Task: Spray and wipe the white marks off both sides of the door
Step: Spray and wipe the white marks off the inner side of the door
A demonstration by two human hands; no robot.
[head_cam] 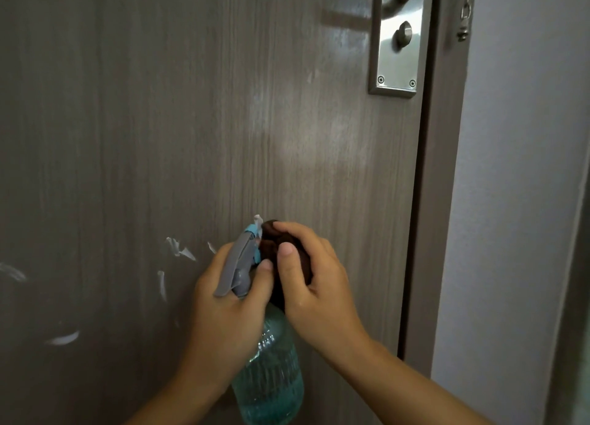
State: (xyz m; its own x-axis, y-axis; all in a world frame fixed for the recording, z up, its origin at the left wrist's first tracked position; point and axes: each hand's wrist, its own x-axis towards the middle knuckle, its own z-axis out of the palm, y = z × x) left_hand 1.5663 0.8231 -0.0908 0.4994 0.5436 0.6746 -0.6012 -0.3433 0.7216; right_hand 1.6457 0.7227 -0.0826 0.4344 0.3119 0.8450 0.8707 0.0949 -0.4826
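Note:
A grey-brown wood-grain door [198,121] fills the view. White marks [180,249] streak its lower left part, with more of them further left and lower. My left hand [223,312] grips the neck of a clear teal spray bottle [271,376] with a grey trigger head, its nozzle close to the door. My right hand [316,284] holds a bunched dark brown cloth [274,249] right in front of the nozzle, touching the sprayer head.
A steel lock plate [396,50] with a thumb turn and lever handle sits at the door's upper right. The door frame [437,201] runs down the right side, a security chain [466,9] hangs above, and a pale wall [517,201] lies beyond.

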